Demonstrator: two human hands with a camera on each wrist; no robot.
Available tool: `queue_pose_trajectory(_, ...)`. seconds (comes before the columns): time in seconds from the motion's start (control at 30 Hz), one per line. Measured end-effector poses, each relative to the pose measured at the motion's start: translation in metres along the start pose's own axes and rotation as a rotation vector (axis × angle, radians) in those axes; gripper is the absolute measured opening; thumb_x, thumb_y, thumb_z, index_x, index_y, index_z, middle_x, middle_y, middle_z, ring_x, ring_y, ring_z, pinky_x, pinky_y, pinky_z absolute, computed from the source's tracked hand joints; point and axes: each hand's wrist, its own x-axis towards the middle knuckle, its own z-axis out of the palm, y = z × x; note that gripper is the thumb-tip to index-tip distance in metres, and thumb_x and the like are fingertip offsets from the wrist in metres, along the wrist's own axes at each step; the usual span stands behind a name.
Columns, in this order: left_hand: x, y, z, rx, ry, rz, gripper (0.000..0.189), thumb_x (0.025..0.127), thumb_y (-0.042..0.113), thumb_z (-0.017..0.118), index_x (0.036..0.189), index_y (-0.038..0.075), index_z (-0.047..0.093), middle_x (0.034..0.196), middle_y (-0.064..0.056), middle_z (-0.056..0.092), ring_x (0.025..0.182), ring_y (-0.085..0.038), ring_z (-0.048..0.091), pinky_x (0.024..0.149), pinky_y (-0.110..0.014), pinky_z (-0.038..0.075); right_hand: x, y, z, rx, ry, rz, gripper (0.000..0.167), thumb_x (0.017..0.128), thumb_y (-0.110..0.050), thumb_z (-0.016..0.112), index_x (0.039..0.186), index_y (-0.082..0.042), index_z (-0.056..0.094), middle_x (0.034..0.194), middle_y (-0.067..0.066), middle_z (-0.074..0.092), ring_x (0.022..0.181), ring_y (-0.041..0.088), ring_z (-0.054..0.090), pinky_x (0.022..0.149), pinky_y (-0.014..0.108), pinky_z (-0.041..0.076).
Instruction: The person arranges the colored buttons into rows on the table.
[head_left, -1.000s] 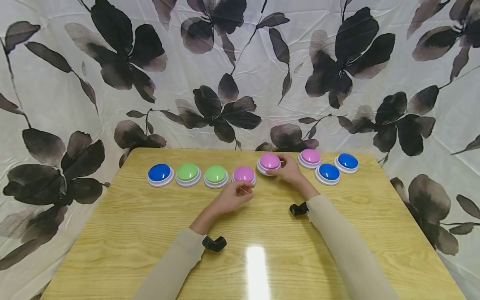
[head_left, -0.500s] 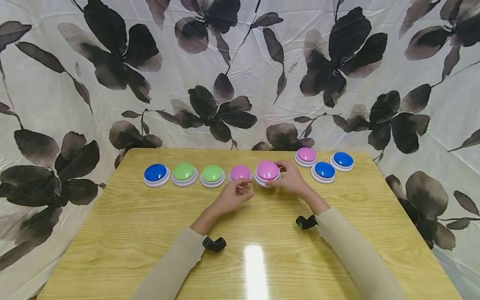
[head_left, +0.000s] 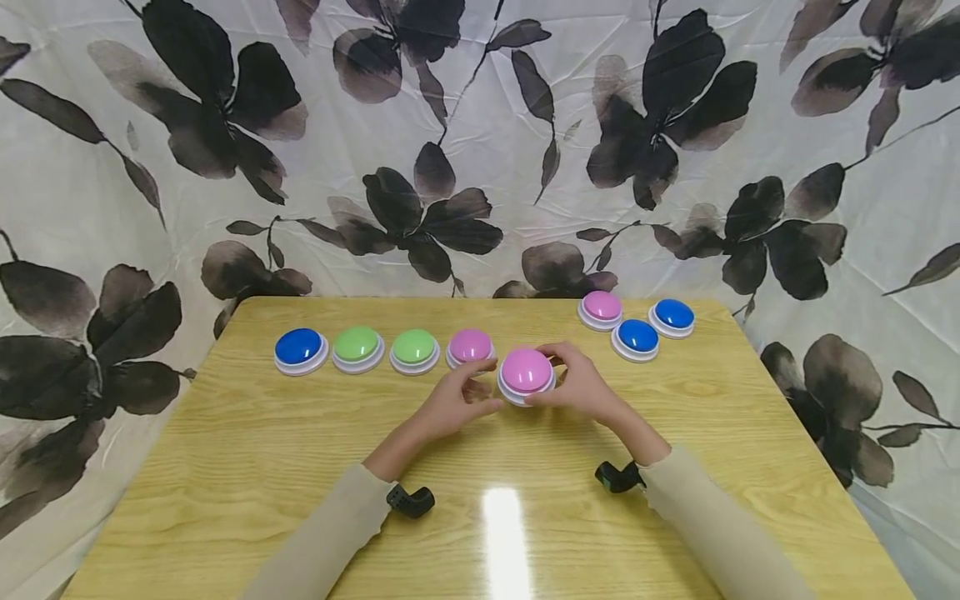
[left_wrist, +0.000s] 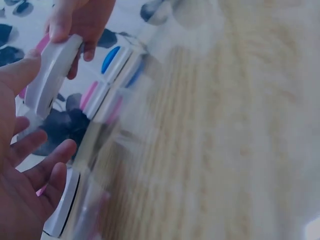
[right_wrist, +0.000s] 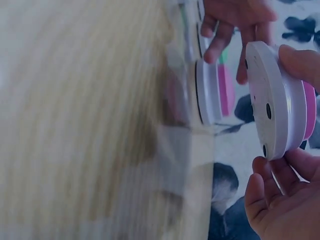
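A pink push button [head_left: 526, 372] with a white base is pinched at its right side by the thumb and fingers of my right hand [head_left: 588, 385]. In the right wrist view its underside with small dark feet [right_wrist: 268, 110] shows, clear of the table. My left hand [head_left: 450, 402] is close by on the left, fingers spread and thumb apart; in the left wrist view the thumb [left_wrist: 22, 72] overlaps the button's edge, and contact is hard to tell. Another pink button [head_left: 470, 345] stands on the table just behind my left fingers, partly hidden.
To the left, a blue button [head_left: 298, 346] and two green buttons, one here [head_left: 357, 343], line up with the standing pink one. At the back right are a pink button [head_left: 602, 306] and two blue ones [head_left: 637, 336]. A floral cloth [head_left: 480, 192] hangs behind the wooden table [head_left: 300, 467].
My right hand has brought the pink button nearer to me and raised it off the table. My left hand's fingers have spread apart towards it. The view has shifted slightly right.
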Motion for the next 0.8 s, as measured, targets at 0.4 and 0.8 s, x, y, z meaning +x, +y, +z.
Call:
queue_pose_trajectory(0.4,-0.03,0.009,-0.007,-0.01,-0.042,0.048,0.068,0.081,0.021,0.081,0.14,0.007,0.05,0.137,-0.007,0.053,0.105,-0.018,0.063,0.088,-0.039,0.051,-0.029,-0.015,0.025,0.034,-0.076,-0.062,0.073,0.063,-0.031,0.093,0.126,-0.015,0.059,0.114,-0.002,0.055,0.104,0.018,0.052,0.082,0.043,0.05)
queue_pose_trajectory(0.8,-0.054,0.006,-0.016,0.091,-0.012,0.054,0.066,0.075,0.029,0.086,0.135,0.021,0.058,0.125,0.009,0.059,0.103,-0.013,0.062,0.082,-0.041,0.05,-0.035,-0.027,0.049,0.033,-0.101,-0.097,0.076,0.059,-0.036,0.094,0.125,-0.016,0.06,0.112,-0.005,0.056,0.102,0.014,0.051,0.08,0.042,0.049)
